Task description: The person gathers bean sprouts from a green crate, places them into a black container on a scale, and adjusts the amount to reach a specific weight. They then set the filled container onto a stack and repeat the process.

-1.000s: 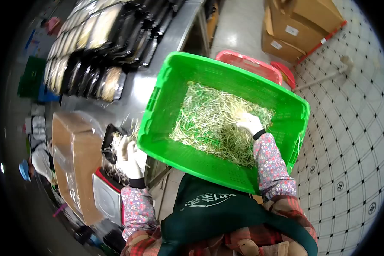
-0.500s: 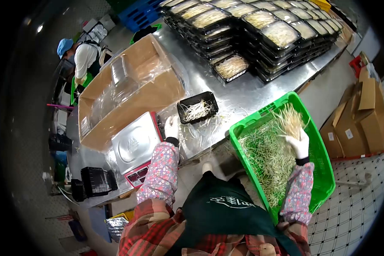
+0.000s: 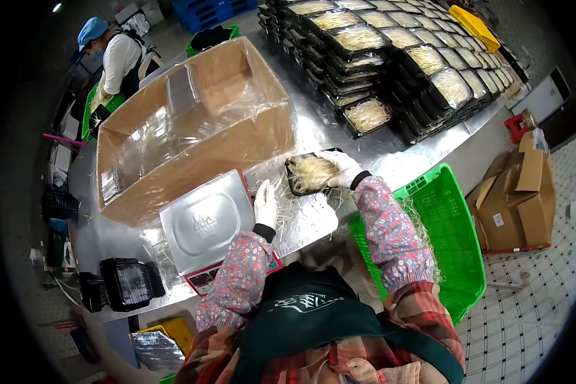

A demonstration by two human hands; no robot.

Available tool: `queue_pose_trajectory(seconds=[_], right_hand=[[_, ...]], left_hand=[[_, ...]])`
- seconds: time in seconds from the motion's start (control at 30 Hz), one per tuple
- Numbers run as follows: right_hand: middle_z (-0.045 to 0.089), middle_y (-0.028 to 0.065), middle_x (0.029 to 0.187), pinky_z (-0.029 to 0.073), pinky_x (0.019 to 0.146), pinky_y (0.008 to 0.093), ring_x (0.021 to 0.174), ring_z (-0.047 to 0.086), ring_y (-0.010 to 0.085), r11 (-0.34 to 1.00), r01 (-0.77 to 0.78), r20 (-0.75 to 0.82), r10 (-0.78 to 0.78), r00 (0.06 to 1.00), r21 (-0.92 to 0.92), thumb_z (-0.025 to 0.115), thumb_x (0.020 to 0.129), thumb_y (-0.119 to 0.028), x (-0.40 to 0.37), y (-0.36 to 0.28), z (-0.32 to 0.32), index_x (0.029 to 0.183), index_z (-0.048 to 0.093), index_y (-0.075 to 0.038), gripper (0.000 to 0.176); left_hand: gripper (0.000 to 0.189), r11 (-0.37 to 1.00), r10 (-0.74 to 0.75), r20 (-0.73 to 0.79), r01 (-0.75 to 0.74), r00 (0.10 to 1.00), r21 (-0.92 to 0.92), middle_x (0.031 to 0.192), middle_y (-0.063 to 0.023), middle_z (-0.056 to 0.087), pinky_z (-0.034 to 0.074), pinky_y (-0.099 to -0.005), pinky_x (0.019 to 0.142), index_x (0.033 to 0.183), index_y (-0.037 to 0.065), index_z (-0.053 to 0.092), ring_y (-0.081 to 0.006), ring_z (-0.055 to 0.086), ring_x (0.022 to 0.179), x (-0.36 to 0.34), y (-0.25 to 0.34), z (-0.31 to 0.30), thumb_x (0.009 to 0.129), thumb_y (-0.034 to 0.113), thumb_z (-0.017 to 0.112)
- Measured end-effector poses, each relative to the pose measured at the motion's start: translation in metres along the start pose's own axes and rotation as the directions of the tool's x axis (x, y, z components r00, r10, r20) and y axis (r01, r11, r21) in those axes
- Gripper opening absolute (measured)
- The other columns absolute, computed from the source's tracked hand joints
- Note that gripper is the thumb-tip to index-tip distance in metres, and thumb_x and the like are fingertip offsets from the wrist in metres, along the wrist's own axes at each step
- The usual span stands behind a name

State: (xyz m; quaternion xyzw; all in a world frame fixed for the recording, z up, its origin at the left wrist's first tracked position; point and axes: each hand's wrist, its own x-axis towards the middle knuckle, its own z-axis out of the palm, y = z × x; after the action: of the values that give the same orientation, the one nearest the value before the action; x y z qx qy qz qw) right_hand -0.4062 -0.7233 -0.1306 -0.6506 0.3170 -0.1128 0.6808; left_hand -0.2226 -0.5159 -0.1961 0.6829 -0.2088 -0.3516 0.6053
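Observation:
My right hand (image 3: 344, 168), in a white glove, is over the right end of a small black plastic tray (image 3: 294, 184), with its fingers closed on a bunch of pale sprouts (image 3: 315, 173) lying in it. My left hand (image 3: 265, 203), also gloved, rests just left of the tray with fingers stretched out and nothing in them. It is beside the right edge of a weighing scale with a steel plate (image 3: 206, 221). Loose sprouts lie scattered on the metal table around the tray. A green crate (image 3: 454, 256) stands at my right, its sprouts mostly hidden behind my sleeve.
Stacked black trays of sprouts (image 3: 358, 40) fill the table's far right. A cardboard box (image 3: 237, 137) lined with clear plastic sits behind the scale. Empty black trays (image 3: 131, 281) lie at left. A person (image 3: 123, 67) in a blue cap works at the far left.
My right hand has moved from the green crate to the black tray, carrying a bunch of sprouts. My left hand stays between scale and tray. The view has shifted slightly.

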Motion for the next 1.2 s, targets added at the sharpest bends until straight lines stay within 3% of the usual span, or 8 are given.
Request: queue_pose_trajectory(seconds=[0.03,0.17,0.3,0.43,0.57,0.73,1.0,1.2], right_hand=[[0.045,0.0165,0.140,0.033,0.110,0.0386,0.130,0.041,0.0336,0.546,0.202,0.057,-0.270,0.961,-0.813,0.077,0.067,-0.010,-0.006,0.003,0.000,0.143,0.038,-0.011,0.085],[0.043,0.0148,0.142,0.029,0.112,0.0350,0.133,0.038,0.0287,0.756,0.225,-0.026,-0.305,0.952,-0.614,0.078,0.063,-0.009,-0.010,-0.005,-0.014,0.143,0.040,-0.014,0.089],[0.041,0.0171,0.144,0.029,0.112,0.0343,0.134,0.038,0.0287,0.656,0.160,-0.050,-0.289,0.956,-0.737,0.080,0.064,-0.016,-0.005,0.007,-0.033,0.142,0.041,-0.008,0.087],[0.027,0.0213,0.151,0.027,0.111,0.0486,0.138,0.028,0.0389,0.480,-0.024,-0.073,-0.085,0.994,-0.877,0.082,0.064,-0.033,-0.011,-0.033,-0.017,0.145,0.036,-0.019,0.095],[0.041,0.0224,0.141,0.043,0.097,0.0472,0.125,0.045,0.0412,0.089,-0.100,-0.090,0.104,0.990,-0.991,0.079,0.061,-0.040,-0.002,-0.031,-0.015,0.136,0.048,-0.014,0.085],[0.069,0.0151,0.083,0.054,0.074,0.0433,0.083,0.067,0.0338,0.170,0.058,0.063,0.023,0.998,-0.984,0.064,0.072,-0.020,0.006,0.013,-0.031,0.085,0.071,-0.010,0.017],[0.067,0.0185,0.078,0.053,0.073,0.0447,0.074,0.066,0.0355,0.547,0.113,0.014,-0.182,0.983,-0.829,0.064,0.076,-0.017,-0.012,-0.044,-0.084,0.080,0.070,-0.005,0.014],[0.064,0.0022,0.070,0.047,0.063,0.0219,0.067,0.057,0.0062,0.986,0.020,0.006,-0.020,1.000,-0.165,0.067,0.087,-0.008,-0.025,-0.115,-0.083,0.086,0.067,-0.002,0.006]], left_hand=[[0.048,0.999,0.014,0.012,-0.014,1.000,0.035,0.135,-0.0104,0.049,0.045,-0.0298,0.089,0.138,0.004,0.044,-0.0169,0.051,0.116,0.002,-0.003,0.001,0.099,0.031,0.049],[0.053,0.994,-0.001,-0.033,0.005,0.999,0.105,0.142,-0.0157,0.044,0.035,-0.0304,0.105,0.141,0.001,0.038,-0.0226,0.041,0.131,0.005,0.000,0.014,0.098,0.029,0.050],[0.062,0.922,0.161,-0.066,-0.126,0.985,0.367,0.146,-0.0238,0.035,0.025,-0.0377,0.112,0.144,0.000,0.030,-0.0336,0.032,0.137,0.010,0.035,0.038,0.095,0.032,0.050],[0.065,0.497,0.528,0.342,-0.609,0.777,0.618,0.152,-0.0168,0.027,0.019,-0.0465,0.115,0.147,0.006,0.027,-0.0348,0.024,0.140,0.022,0.047,0.070,0.092,0.030,0.052],[0.056,0.207,0.114,0.692,-0.699,0.712,0.685,0.153,-0.0099,0.027,0.021,-0.0548,0.111,0.147,0.021,0.030,-0.0329,0.025,0.140,0.031,0.043,0.104,0.095,0.034,0.045],[0.055,0.233,0.004,0.633,-0.616,0.774,0.752,0.154,-0.0084,0.025,0.022,-0.0564,0.111,0.147,0.023,0.031,-0.0322,0.024,0.141,0.032,0.037,0.108,0.094,0.031,0.046],[0.054,0.253,0.008,0.583,-0.566,0.812,0.785,0.155,-0.0073,0.024,0.022,-0.0568,0.111,0.144,0.027,0.036,-0.0295,0.022,0.142,0.034,0.030,0.111,0.092,0.027,0.049],[0.045,0.547,0.248,0.561,-0.592,0.789,0.591,0.149,-0.0110,0.036,0.025,-0.0448,0.113,0.127,0.021,0.059,-0.0339,0.028,0.140,0.023,0.046,0.095,0.083,0.010,0.061]])
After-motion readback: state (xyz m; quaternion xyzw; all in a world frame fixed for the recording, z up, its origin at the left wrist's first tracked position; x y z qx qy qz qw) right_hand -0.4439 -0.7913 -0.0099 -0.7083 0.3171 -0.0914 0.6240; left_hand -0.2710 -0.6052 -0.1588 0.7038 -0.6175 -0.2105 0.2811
